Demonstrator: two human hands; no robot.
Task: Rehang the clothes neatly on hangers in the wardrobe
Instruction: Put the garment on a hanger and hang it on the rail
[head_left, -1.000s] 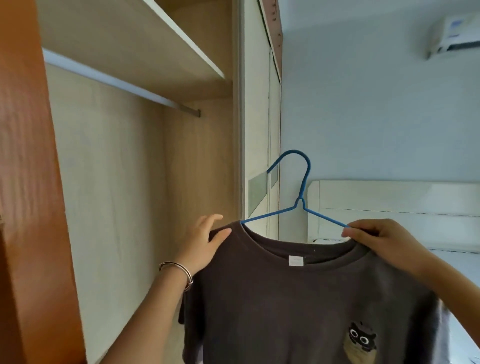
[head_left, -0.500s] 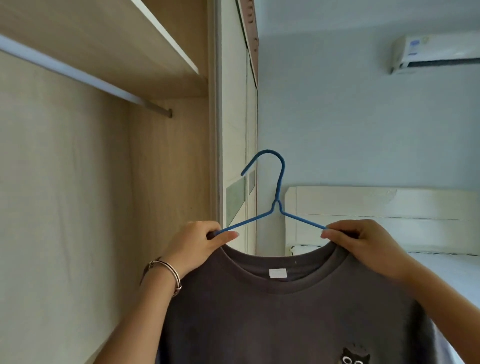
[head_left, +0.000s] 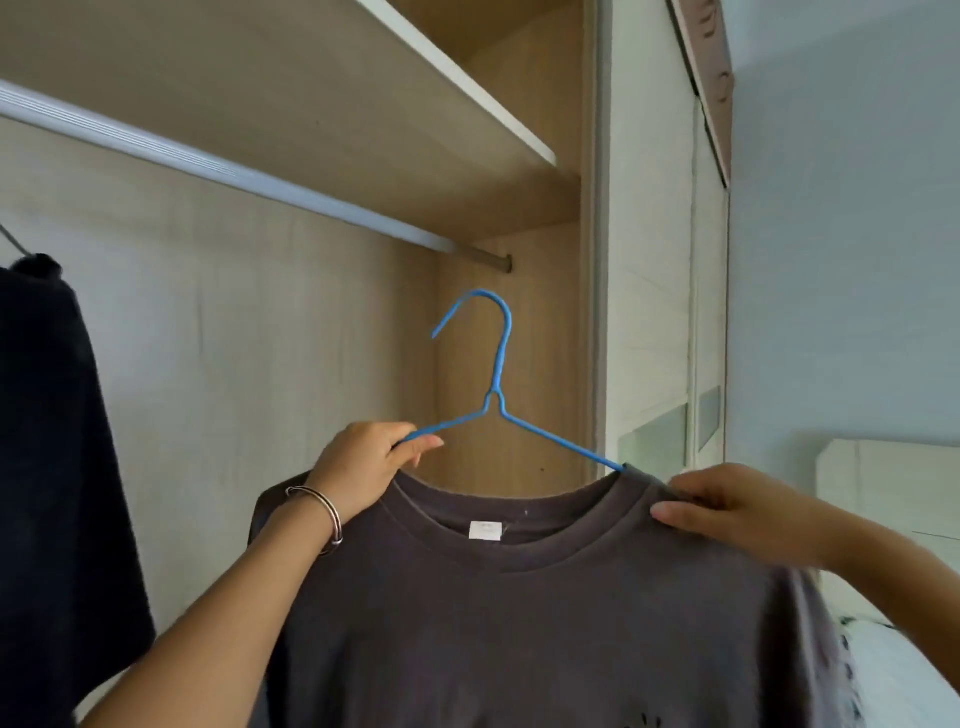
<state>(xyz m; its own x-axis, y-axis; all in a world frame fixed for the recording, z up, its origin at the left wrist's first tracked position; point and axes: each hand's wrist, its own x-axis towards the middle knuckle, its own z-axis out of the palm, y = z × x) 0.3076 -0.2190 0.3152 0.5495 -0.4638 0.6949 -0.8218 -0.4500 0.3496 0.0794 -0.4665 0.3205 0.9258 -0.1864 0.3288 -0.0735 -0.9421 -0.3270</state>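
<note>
A dark grey T-shirt (head_left: 545, 623) hangs on a blue wire hanger (head_left: 498, 364), held up in front of the open wardrobe. My left hand (head_left: 363, 467) grips the hanger's left arm at the shirt's shoulder. My right hand (head_left: 727, 506) pinches the shirt's right shoulder over the hanger's other arm. The hanger's hook points left and sits below the silver wardrobe rail (head_left: 234, 174), a little short of the rail's right end.
A dark garment (head_left: 47, 467) hangs from the rail at the far left. A wooden shelf (head_left: 322, 104) runs above the rail. The sliding door frame (head_left: 649, 260) stands to the right, with a white bed headboard (head_left: 883, 488) beyond it.
The view has swung left into the wardrobe, so the hanger and shirt now sit under the rail. The dark garment at the left has come into view. Both hands keep their hold.
</note>
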